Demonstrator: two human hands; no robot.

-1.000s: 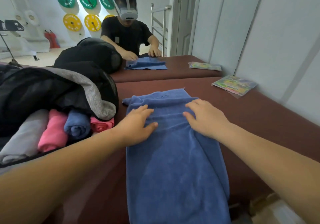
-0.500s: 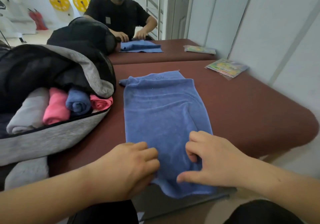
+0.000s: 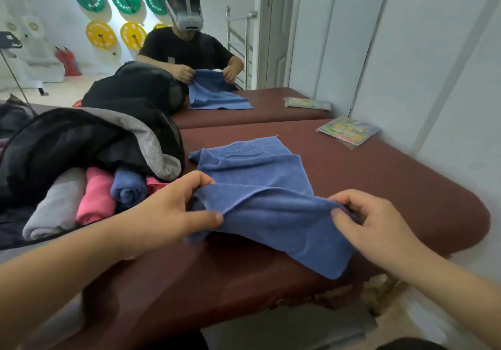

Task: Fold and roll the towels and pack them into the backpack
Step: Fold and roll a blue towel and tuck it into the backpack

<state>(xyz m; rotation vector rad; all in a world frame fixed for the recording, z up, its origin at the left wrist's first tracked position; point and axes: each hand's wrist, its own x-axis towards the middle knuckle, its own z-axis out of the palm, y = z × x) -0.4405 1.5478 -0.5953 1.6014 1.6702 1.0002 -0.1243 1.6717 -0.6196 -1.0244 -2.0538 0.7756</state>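
Note:
A blue towel [image 3: 260, 187] lies lengthwise on the brown padded table [image 3: 379, 176]. Its near end is lifted off the table. My left hand [image 3: 173, 214] pinches the towel's left near corner and my right hand [image 3: 371, 222] pinches its right near corner. The lifted edge sags between them, and a flap hangs down toward the table's front edge. At the left lies the open black and grey backpack [image 3: 81, 143]. Rolled towels fill its mouth: a grey roll [image 3: 54, 206], a pink roll [image 3: 95, 195], a blue roll [image 3: 127, 187] and part of another pink one.
A mirror at the table's far end reflects a person in a headset [image 3: 184, 5] with the same towel. A colourful plastic packet [image 3: 347, 133] lies at the table's far right, by the white wall. The table's rounded front right corner [image 3: 471, 227] is near my right hand.
My hands slid down the towel from its middle to its near end, took hold of the two near corners, and have lifted that end up off the table.

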